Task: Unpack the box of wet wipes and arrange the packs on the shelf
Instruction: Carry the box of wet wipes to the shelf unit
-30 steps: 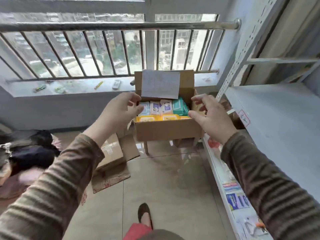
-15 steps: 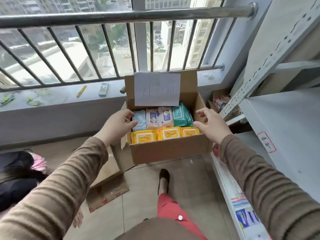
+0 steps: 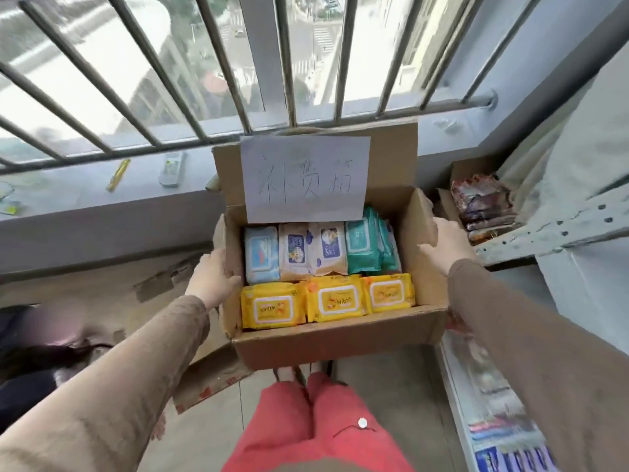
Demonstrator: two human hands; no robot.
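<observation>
The left hand [image 3: 214, 279] grips the left wall of the box [image 3: 340, 338], thumb over the rim. Between the hands sit the packs [image 3: 326, 267], long axes upright. The right hand [image 3: 442, 247] clasps the right wall; its fingers are hidden. The shelf [image 3: 585, 301] lies right, partly cut off.

A small stockroom or shop corner high in a city building. A barred window [image 3: 238, 63] overlooks streets far below; a metal shelf [image 3: 561, 229] with perforated uprights stands at right, packaged goods [image 3: 483, 206] beside it. A cardboard box [image 3: 340, 338] bears a handwritten paper label [image 3: 304, 178]; flattened cardboard [image 3: 207, 383] lies on the tiled floor [image 3: 204, 444].
</observation>
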